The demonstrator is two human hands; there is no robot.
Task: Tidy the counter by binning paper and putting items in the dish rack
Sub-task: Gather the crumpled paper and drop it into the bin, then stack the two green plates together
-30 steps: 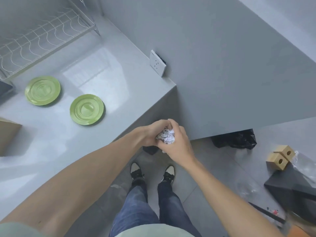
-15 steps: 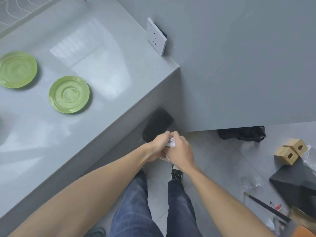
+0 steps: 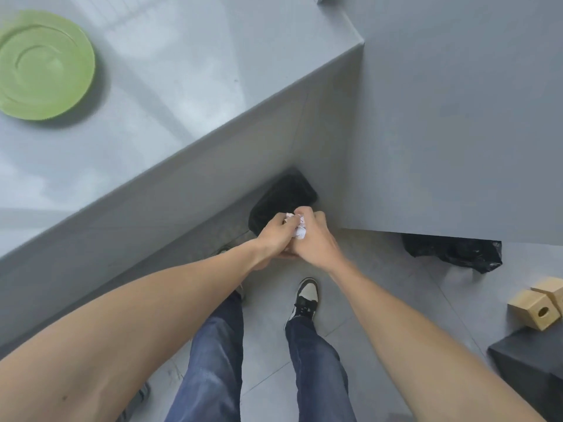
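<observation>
A crumpled white paper ball (image 3: 298, 227) is squeezed between both of my hands. My left hand (image 3: 274, 236) cups it from the left and my right hand (image 3: 315, 239) wraps it from the right. Both hands hover just over the near rim of a black bin (image 3: 283, 193) that stands on the floor against the base of the grey counter (image 3: 182, 102). One green plate (image 3: 42, 65) lies on the counter at the upper left. The dish rack is out of view.
A black plastic bag (image 3: 454, 252) lies on the floor at the wall's foot to the right. Two wooden blocks (image 3: 536, 306) rest on a dark box (image 3: 530, 360) at the far right. My legs and a shoe (image 3: 304, 296) stand below the hands.
My hands have carried the paper ball down and forward from counter-edge height to just above the black bin. The view has tilted down, so the rack and the second plate have left the frame.
</observation>
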